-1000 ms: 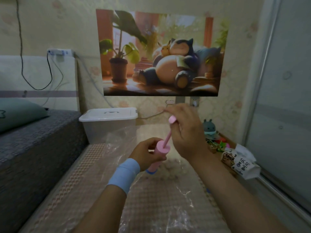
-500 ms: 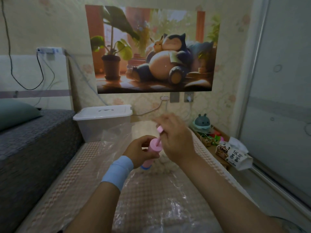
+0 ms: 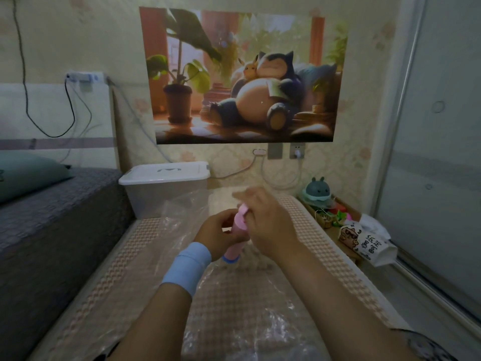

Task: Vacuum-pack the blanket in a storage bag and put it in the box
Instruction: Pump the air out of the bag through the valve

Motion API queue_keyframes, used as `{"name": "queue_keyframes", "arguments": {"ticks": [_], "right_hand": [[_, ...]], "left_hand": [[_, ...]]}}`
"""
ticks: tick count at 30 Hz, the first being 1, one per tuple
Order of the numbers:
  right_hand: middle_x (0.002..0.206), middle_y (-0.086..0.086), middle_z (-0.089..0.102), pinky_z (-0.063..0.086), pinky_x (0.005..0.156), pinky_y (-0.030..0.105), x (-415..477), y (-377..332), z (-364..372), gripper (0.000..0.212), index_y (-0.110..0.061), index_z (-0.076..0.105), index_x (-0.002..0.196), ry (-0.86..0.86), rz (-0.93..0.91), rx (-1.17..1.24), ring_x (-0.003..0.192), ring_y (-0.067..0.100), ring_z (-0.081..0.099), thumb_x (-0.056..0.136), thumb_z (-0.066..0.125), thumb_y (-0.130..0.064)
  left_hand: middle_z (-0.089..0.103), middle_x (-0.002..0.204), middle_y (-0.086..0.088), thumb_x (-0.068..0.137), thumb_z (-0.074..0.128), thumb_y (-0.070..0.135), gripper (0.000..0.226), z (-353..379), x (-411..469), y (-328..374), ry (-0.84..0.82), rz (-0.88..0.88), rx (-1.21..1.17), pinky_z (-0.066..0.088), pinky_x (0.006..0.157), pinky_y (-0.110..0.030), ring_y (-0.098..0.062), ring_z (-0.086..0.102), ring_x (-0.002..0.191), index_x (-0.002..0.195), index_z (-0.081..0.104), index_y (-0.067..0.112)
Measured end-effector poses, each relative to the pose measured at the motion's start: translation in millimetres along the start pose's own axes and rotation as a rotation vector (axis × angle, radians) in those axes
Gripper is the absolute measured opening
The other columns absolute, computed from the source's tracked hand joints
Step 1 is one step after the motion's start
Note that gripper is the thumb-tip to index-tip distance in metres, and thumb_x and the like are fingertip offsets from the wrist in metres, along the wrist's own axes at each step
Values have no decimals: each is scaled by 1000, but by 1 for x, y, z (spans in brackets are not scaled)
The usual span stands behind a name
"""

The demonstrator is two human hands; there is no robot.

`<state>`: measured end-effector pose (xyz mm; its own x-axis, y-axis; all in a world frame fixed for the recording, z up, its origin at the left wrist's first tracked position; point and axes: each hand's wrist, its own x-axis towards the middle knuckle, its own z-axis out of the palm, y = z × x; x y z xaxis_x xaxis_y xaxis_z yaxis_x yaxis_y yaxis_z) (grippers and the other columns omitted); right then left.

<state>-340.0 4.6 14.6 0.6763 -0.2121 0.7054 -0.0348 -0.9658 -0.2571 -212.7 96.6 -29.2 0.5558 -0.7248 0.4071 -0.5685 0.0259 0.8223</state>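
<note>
Right hand has dropped onto pump; left hand grips its barrel.

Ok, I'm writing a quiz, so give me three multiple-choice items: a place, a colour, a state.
1. Where does the storage box stand? A) beyond the bag B) on the bed C) on a shelf
2. What colour is the pump? A) green B) pink C) black
3. The box's lid is: A) on B) off C) propped open
Answers: 1 A, it stands past the bag's far end; 2 B, the left hand grips the pink pump; 3 A, the white lid lies flat on top.
</note>
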Motion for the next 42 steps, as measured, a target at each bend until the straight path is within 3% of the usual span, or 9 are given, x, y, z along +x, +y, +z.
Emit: {"name": "queue_keyframes", "arguments": {"ticks": [3, 9, 11, 14, 16, 23, 29, 36, 42], "right_hand": [[133, -1, 52, 48, 91, 37, 4, -2, -1, 50, -24, 57, 135, -117, 5, -85, 117, 21, 52, 90, 39, -33], [114, 4, 67, 47, 79, 25, 30, -27, -39, 35, -14, 66, 127, 580, -201, 35, 102, 19, 60, 97, 47, -16], [114, 5, 66, 50, 77, 31, 17, -22, -19, 37, -15, 68, 124, 478, -143, 4, 101, 21, 60, 96, 44, -18], [118, 0, 61, 51, 77, 40, 1, -14, 11, 60, -21, 67, 123, 10, 8, -52, 105, 22, 56, 84, 25, -38], [117, -1, 60, 50, 79, 40, 6, -16, 8, 60, -22, 67, 122, -25, -4, -48, 105, 21, 54, 83, 24, -38], [110, 8, 66, 46, 78, 26, 29, -31, -39, 36, -11, 67, 125, 646, -188, 8, 99, 20, 58, 98, 43, -16], [118, -2, 56, 49, 82, 38, 7, -12, 2, 50, -24, 63, 126, -112, 18, -94, 106, 20, 54, 89, 31, -35], [105, 7, 64, 43, 75, 20, 27, -34, -44, 33, -8, 69, 118, 621, -217, 22, 94, 14, 56, 97, 44, -14], [119, -1, 57, 49, 82, 39, 4, -14, 4, 57, -22, 63, 126, -118, 24, -118, 108, 21, 53, 84, 29, -38]], "left_hand": [[72, 100, 7, 67, 81, 22, 44, -2, -2, 0, 36, 5, -27, 54, 85, -27, -16, 66, 98, 109, 68, 24], [71, 107, 9, 68, 83, 10, 53, -8, -2, -4, -5, 17, 9, 53, 87, -21, -12, 64, 101, 116, 67, 24], [71, 104, 9, 66, 84, 12, 51, -6, -1, -6, -8, 6, 14, 54, 86, -26, -14, 65, 99, 112, 67, 26], [72, 97, 7, 69, 79, 20, 39, -6, -2, -7, 32, 0, 19, 54, 85, -29, -15, 66, 97, 106, 68, 27], [72, 99, 6, 72, 79, 17, 36, -8, -3, -6, 43, 4, 2, 53, 83, -23, -14, 65, 98, 106, 68, 24], [71, 107, 11, 67, 84, 14, 54, -5, -2, -6, -8, -10, 2, 53, 88, -28, -11, 64, 102, 116, 67, 28], [72, 97, 10, 66, 80, 26, 38, -4, -4, -6, 43, -10, -36, 54, 88, -35, -15, 65, 99, 102, 68, 36], [70, 108, 11, 66, 84, 15, 56, -3, 0, -9, -3, 4, -4, 53, 90, -30, -13, 64, 102, 117, 67, 29], [72, 96, 9, 66, 79, 28, 39, -1, -3, -10, 46, 1, -36, 55, 84, -31, -15, 65, 95, 102, 67, 37]]}}
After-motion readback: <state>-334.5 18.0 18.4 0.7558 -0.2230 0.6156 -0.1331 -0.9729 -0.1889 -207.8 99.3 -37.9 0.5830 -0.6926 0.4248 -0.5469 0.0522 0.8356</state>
